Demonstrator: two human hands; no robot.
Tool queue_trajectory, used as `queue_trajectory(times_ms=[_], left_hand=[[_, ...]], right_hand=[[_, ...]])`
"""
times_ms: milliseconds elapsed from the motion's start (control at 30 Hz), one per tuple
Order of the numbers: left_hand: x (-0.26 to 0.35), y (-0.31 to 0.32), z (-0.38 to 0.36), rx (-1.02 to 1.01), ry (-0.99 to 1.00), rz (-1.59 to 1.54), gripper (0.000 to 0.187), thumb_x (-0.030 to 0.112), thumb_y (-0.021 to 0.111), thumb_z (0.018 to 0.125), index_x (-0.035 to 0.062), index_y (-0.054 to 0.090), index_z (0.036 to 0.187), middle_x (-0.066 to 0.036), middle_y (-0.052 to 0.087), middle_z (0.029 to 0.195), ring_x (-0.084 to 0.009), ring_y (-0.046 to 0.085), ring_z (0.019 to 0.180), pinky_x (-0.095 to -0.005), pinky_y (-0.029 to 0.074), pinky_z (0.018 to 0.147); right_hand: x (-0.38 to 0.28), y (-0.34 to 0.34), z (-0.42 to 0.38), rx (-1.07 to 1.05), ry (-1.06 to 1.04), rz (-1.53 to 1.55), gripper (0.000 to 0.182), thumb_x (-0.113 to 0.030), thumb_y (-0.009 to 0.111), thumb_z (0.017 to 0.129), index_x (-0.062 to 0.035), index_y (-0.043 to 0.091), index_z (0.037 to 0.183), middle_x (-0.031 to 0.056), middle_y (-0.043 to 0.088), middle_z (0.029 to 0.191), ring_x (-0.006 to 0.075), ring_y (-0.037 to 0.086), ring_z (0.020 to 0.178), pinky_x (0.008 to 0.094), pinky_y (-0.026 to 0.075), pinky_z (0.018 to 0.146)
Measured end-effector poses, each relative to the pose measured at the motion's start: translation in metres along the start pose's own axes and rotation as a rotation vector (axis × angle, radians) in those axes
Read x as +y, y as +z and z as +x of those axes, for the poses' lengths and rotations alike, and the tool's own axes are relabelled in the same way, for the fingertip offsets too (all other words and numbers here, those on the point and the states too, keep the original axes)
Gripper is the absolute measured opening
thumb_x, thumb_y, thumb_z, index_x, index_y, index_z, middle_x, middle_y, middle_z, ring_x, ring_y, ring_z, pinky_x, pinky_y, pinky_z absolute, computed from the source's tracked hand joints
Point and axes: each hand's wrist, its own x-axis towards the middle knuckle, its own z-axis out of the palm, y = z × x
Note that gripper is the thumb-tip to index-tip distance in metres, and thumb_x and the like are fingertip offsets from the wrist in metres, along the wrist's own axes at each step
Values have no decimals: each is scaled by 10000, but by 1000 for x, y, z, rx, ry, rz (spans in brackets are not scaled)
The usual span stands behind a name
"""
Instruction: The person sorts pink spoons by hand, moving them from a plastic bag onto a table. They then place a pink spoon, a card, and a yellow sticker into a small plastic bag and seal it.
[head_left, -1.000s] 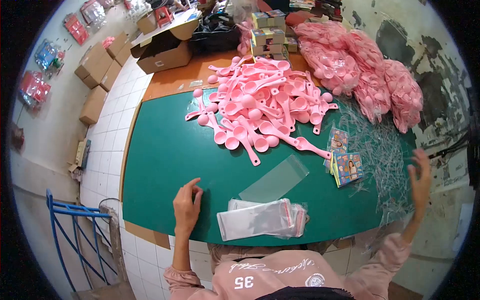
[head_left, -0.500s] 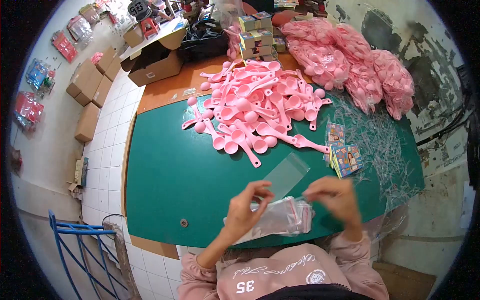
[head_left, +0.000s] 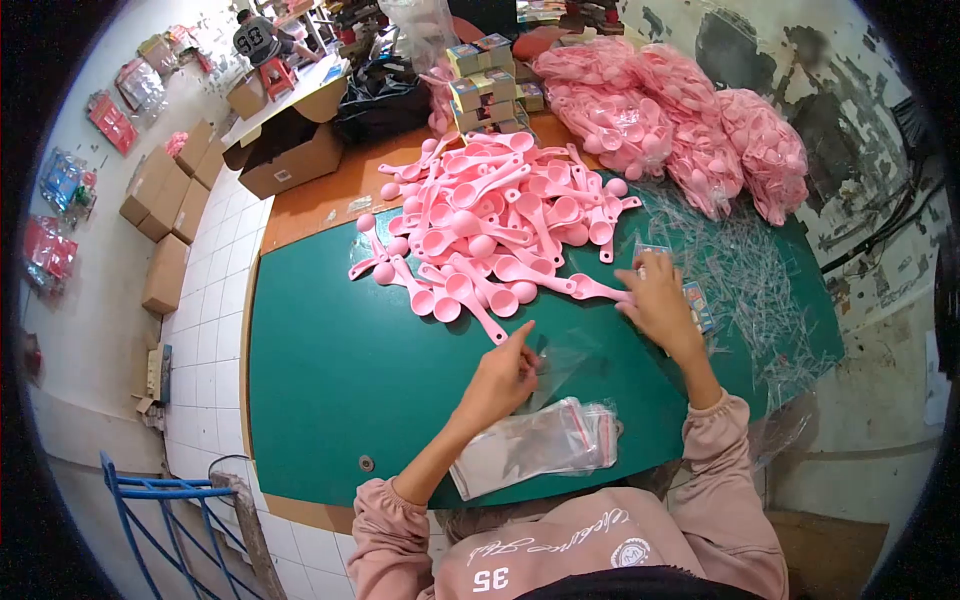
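Note:
My left hand (head_left: 500, 380) is at the front of the green table, index finger stretched toward a pink scoop's handle. Its other fingers are curled against a clear plastic bag (head_left: 567, 362), which sticks out to the right. My right hand (head_left: 660, 300) reaches over the small printed cards (head_left: 698, 306) and covers most of them; its fingers are apart, beside the handle of a pink measuring scoop (head_left: 598, 289). Below my hands lies a stack of clear plastic bags (head_left: 520, 447) with red-edged flaps. A large heap of pink scoops (head_left: 480, 210) fills the table's far middle.
Large bags of pink scoops (head_left: 690, 130) stand at the back right. Thin clear plastic strips (head_left: 755, 290) litter the table's right side. Bundled card stacks (head_left: 484, 85) and an open cardboard box (head_left: 290, 160) are at the back. A person (head_left: 262, 42) sits far left.
My right hand has moved forward and right from above the bag stack to the cards. My left hand has gone slightly forward, beside the loose bag. The view has shifted a little.

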Motion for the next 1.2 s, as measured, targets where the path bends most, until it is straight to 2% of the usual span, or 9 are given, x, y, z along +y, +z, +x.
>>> queue_trajectory(times_ms=[133,167,267,333,467,533,733,1000,1200], left_hand=[[2,-38,-1,-244,-288,-405,284,68,521,742,-21,560,1009,-13,542,749,-103,469,698,-239,398,664],[-11,-36,-3,-177,-137,-515,172,115,513,804,-2,596,898,21,530,776,-66,443,709,-217,381,634],[-11,-45,-8,-222,-245,-776,160,175,540,838,22,587,831,15,543,800,-59,451,712,-222,385,628],[-4,-46,-10,-215,-239,-727,144,169,546,849,26,565,844,7,546,817,-61,466,749,-229,388,666],[10,-50,-11,-174,-186,-920,146,153,561,863,42,503,939,-14,566,827,-71,508,737,-222,411,658],[11,-52,-11,-193,-211,-919,184,135,565,858,44,480,994,-24,580,821,-77,525,722,-218,423,644],[22,-49,-9,-250,-291,-849,302,103,596,833,35,444,1085,-87,638,829,-101,579,731,-236,464,662],[14,-43,-6,-258,-305,-844,317,75,655,779,11,497,1046,-95,653,839,-114,603,799,-224,469,689],[13,-41,-10,-288,-272,-825,417,73,645,784,-9,483,1159,-60,618,956,-90,577,838,-230,463,716]], right_hand=[[-7,7,5,21,-93,-154,244,-112,655,696,-66,592,927,99,497,976,278,446,957,411,316,849],[-8,5,5,20,-94,-155,244,-112,655,696,-66,592,927,99,497,976,278,446,957,411,316,849],[-12,-9,1,1,-12,38,175,-84,617,733,-56,583,902,110,498,941,275,490,875,396,369,790],[-18,-23,-5,139,44,407,140,-63,581,777,-52,580,917,125,492,926,235,534,813,353,418,701],[-50,-43,-21,248,92,438,149,-61,574,798,-45,568,946,96,525,822,182,539,635,278,420,556],[-67,-50,-24,244,326,662,112,-97,561,835,-30,548,924,51,538,685,113,491,511,240,386,479],[-80,-40,-26,302,342,1008,121,-142,529,879,-25,503,898,32,533,625,46,456,490,194,341,426],[-91,-41,-29,280,238,780,137,-149,523,879,-13,525,885,76,549,658,141,537,539,264,414,487],[-97,-42,-24,137,138,729,109,-121,536,857,-14,526,877,121,549,687,217,566,581,300,430,524]])
